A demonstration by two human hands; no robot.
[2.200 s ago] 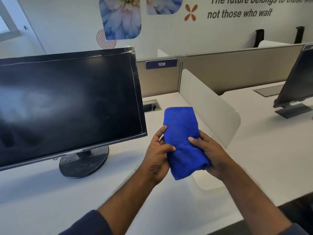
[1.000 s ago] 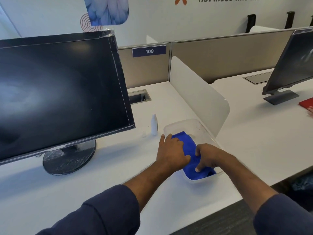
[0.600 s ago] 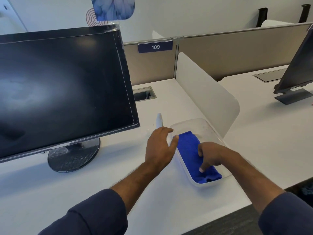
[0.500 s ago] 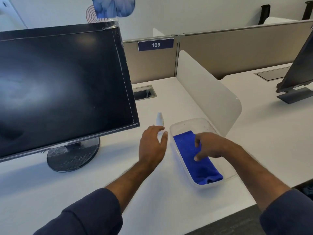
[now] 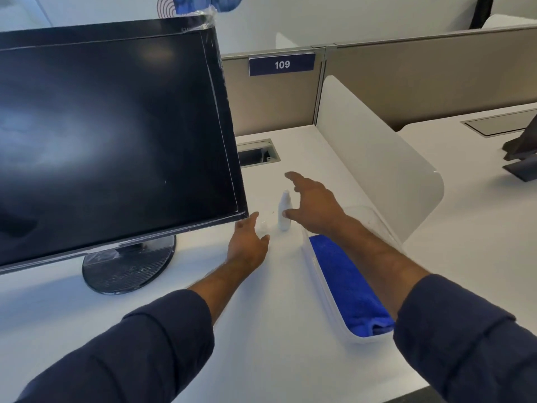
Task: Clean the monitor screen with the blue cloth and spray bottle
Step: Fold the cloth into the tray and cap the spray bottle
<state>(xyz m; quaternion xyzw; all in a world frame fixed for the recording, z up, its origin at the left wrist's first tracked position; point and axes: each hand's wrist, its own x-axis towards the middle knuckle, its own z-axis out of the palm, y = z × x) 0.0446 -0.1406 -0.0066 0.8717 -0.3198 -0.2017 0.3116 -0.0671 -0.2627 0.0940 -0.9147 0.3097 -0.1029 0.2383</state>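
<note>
The black monitor [image 5: 110, 135] stands on the left of the white desk, its dark screen hazy with smears. A small white spray bottle [image 5: 284, 211] stands upright just right of the monitor's lower corner, with its tiny cap [image 5: 263, 227] lying beside it. My right hand [image 5: 312, 203] is open right next to the bottle, fingers spread around it without closing. My left hand [image 5: 247, 245] is open and empty by the cap. The folded blue cloth [image 5: 345, 283] lies inside a clear plastic tray [image 5: 325, 298] under my right forearm.
A white curved divider panel [image 5: 377, 170] rises right of the tray. A cable cutout [image 5: 257, 152] sits behind the bottle. A beige partition with a "109" label [image 5: 282, 64] closes the back. Another monitor's stand [image 5: 521, 167] is at the far right.
Both hands put the folded cloth down in the tray and let go. My left hand moved toward the cap, and my right hand left the cloth and reached over to the bottle.
</note>
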